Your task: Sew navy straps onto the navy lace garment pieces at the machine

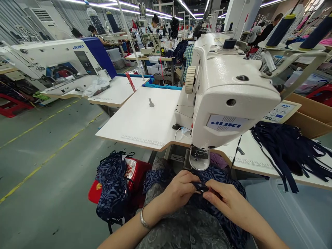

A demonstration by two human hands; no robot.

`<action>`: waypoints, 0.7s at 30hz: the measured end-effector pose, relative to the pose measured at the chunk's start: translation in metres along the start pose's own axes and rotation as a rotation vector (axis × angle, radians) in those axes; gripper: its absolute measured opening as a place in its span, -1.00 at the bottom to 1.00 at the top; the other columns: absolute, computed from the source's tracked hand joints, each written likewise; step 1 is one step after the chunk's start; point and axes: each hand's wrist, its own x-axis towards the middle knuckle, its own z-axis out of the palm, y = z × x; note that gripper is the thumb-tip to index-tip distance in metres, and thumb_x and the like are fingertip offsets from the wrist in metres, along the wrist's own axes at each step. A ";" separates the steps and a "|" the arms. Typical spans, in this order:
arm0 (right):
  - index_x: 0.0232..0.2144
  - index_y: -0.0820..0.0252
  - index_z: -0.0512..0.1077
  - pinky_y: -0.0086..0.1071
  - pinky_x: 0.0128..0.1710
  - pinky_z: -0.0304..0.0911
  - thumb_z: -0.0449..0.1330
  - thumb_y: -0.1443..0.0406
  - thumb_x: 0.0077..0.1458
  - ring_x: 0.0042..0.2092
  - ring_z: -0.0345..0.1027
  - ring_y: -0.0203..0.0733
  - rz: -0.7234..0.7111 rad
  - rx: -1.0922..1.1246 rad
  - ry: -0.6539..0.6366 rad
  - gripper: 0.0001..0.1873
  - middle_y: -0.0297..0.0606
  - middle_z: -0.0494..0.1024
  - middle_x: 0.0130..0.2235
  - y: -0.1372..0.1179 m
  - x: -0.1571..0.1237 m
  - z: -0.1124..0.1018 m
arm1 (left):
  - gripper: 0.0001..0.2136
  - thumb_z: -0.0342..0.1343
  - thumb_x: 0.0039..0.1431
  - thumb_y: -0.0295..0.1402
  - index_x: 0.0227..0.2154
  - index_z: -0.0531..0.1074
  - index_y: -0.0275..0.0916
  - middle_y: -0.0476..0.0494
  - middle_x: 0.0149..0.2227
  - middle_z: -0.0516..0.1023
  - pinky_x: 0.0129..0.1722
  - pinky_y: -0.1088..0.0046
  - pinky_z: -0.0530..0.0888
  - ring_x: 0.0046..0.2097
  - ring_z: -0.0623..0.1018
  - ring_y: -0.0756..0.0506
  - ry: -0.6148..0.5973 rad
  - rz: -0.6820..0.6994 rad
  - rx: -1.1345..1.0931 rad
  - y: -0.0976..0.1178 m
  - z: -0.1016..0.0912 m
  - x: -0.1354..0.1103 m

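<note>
below the sewing machine (228,93), the left hand (178,192) and right hand (225,200) pinch a dark strap (201,187) between them over blue fabric (220,176), fingers pressed together.

Even fluorescent light fills a sewing hall.
Ceiling tubes (155,12) at 12 o'clock cast soft glare on the white sewing machine (228,86) and faint shadow under the bench (145,119). Lines bow at 9 and 3 o'clock. Left hand (178,192) and right hand (228,200) on dark fabric (220,174) at 6 o'clock are sharp; far background softens.
</note>
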 end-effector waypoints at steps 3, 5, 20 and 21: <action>-0.52 0.12 0.11 -0.49 -0.52 -0.01 -0.03 0.09 0.30 -0.49 0.14 -0.35 0.018 0.048 -0.026 -0.62 -0.48 0.23 -0.53 0.001 0.002 0.000 | -0.81 -0.05 0.27 -0.53 -0.32 0.47 -0.25 -0.18 -0.23 0.56 -0.16 0.41 0.44 -0.21 0.46 -0.05 0.002 -0.012 -0.020 0.001 -0.001 0.000; -0.53 0.13 0.11 -0.49 -0.52 -0.02 -0.04 0.09 0.30 -0.49 0.11 -0.36 0.014 0.078 -0.035 -0.60 -0.48 0.21 -0.53 0.002 0.004 0.000 | -0.79 -0.06 0.28 -0.52 -0.33 0.48 -0.24 -0.18 -0.23 0.56 -0.15 0.42 0.44 -0.21 0.46 -0.05 -0.010 -0.025 -0.017 0.002 -0.001 0.000; -0.31 0.13 0.37 -0.42 -0.48 0.18 -0.01 -0.02 0.20 -0.49 0.34 -0.20 0.315 -0.303 0.554 -0.62 -0.35 0.44 -0.50 0.099 0.003 -0.049 | -0.82 0.02 0.22 -0.38 -0.47 0.43 -0.26 -0.21 -0.13 0.50 -0.13 0.34 0.49 -0.14 0.54 -0.12 0.423 -0.505 0.022 -0.002 -0.063 -0.027; -0.33 0.14 0.37 -0.41 -0.52 0.14 -0.03 -0.04 0.20 -0.51 0.33 -0.18 0.361 -0.389 0.568 -0.60 -0.33 0.44 -0.52 0.116 0.007 -0.052 | -0.80 -0.02 0.25 -0.33 -0.43 0.43 -0.26 -0.21 -0.13 0.51 -0.20 0.35 0.51 -0.20 0.56 -0.10 0.543 -0.619 0.018 -0.006 -0.069 -0.034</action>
